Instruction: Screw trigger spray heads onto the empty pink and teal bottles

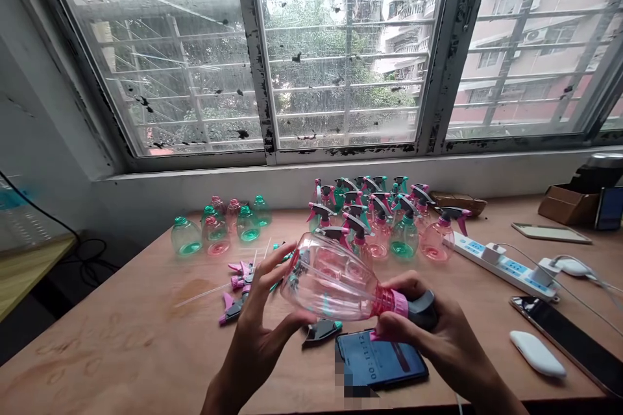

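A clear pink spray bottle [335, 279] lies on its side between my hands, above the wooden table [136, 337]. My left hand [257, 331] cups its wide bottom end, fingers curled round it. My right hand [428, 331] is closed on the pink collar and the dark grey trigger head [421, 308] at the bottle's neck. A phone [384, 360] showing a timer lies flat on the table just under my hands. A loose dark trigger head [321, 331] lies beside the phone.
Several capless green and pink bottles [214, 230] stand at the back left, and finished spray bottles [384, 217] at the back centre. Loose trigger heads [238, 288] lie left of my hands. A white power strip [501, 262], phones and a white case [538, 353] are on the right.
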`<act>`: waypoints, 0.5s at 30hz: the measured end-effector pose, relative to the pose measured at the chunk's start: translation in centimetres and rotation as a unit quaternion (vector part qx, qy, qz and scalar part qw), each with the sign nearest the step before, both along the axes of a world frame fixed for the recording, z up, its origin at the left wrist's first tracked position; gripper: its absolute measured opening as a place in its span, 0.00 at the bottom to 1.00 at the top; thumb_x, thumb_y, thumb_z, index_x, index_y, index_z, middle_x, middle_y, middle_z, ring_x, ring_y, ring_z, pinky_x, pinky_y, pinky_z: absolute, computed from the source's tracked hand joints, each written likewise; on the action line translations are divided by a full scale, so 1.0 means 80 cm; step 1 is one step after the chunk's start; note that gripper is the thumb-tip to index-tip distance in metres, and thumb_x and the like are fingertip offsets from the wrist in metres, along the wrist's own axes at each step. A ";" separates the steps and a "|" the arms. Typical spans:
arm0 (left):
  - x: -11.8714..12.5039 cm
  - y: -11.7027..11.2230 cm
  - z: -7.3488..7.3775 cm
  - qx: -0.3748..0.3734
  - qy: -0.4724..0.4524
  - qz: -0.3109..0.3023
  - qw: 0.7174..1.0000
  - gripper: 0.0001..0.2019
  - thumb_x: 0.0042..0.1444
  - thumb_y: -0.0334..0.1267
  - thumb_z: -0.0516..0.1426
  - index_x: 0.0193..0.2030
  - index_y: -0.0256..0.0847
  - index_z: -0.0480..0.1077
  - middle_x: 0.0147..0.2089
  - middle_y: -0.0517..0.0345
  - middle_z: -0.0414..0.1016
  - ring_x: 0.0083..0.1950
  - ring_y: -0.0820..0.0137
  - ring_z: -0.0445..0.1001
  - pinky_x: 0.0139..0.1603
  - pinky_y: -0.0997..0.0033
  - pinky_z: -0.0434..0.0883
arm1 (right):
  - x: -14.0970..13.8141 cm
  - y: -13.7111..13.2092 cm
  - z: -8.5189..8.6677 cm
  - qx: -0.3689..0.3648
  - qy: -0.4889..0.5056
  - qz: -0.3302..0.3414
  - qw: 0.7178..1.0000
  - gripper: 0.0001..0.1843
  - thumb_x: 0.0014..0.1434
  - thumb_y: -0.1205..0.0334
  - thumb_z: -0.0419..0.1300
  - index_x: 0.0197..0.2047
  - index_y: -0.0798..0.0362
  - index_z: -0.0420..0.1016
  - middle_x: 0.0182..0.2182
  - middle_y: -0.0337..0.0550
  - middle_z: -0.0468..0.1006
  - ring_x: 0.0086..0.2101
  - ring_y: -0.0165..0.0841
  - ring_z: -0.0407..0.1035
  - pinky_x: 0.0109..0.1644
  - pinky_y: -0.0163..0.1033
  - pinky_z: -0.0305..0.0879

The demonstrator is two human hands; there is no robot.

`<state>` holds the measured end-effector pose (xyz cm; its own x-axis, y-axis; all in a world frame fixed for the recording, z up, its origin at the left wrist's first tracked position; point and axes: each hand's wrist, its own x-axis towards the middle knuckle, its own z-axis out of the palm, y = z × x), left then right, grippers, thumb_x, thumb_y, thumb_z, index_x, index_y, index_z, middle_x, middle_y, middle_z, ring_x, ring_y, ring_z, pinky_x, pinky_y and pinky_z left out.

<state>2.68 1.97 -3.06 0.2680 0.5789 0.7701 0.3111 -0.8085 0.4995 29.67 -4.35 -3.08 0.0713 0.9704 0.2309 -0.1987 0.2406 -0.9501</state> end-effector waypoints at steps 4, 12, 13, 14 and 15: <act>-0.003 0.003 -0.004 -0.005 0.000 -0.008 1.000 0.31 0.72 0.43 0.65 0.78 0.62 0.63 0.79 0.53 0.70 0.82 0.56 0.65 0.83 0.50 0.65 | 0.002 -0.001 -0.001 -0.019 0.028 0.012 0.999 0.24 0.54 0.46 0.85 0.43 0.50 0.84 0.27 0.36 0.86 0.29 0.38 0.87 0.37 0.40 0.89; -0.003 -0.002 -0.007 -0.043 -0.009 0.003 0.999 0.30 0.70 0.51 0.66 0.76 0.60 0.65 0.79 0.49 0.70 0.82 0.48 0.66 0.81 0.42 0.67 | 0.007 -0.001 -0.010 0.032 -0.070 -0.040 0.996 0.20 0.57 0.47 0.82 0.44 0.50 0.85 0.31 0.38 0.84 0.30 0.38 0.81 0.33 0.38 0.84; -0.002 -0.002 -0.007 -0.044 -0.010 0.006 0.999 0.30 0.70 0.51 0.66 0.75 0.60 0.66 0.79 0.49 0.70 0.82 0.49 0.66 0.81 0.42 0.67 | 0.007 0.000 -0.010 0.038 -0.082 -0.044 0.995 0.20 0.58 0.47 0.82 0.44 0.50 0.86 0.31 0.38 0.84 0.30 0.37 0.81 0.33 0.37 0.83; -0.001 -0.002 -0.007 -0.047 -0.010 0.005 0.999 0.30 0.70 0.50 0.66 0.75 0.60 0.66 0.79 0.50 0.70 0.82 0.49 0.65 0.81 0.41 0.66 | 0.008 0.000 -0.011 0.045 -0.092 -0.049 0.994 0.19 0.58 0.47 0.81 0.44 0.49 0.86 0.31 0.37 0.84 0.30 0.37 0.80 0.33 0.36 0.81; -0.001 -0.002 -0.007 -0.051 -0.010 0.002 0.999 0.30 0.70 0.49 0.67 0.75 0.61 0.66 0.80 0.50 0.69 0.83 0.49 0.65 0.82 0.41 0.66 | 0.008 0.001 -0.011 0.051 -0.099 -0.054 0.992 0.19 0.59 0.47 0.81 0.44 0.49 0.86 0.31 0.37 0.84 0.30 0.37 0.80 0.33 0.36 0.80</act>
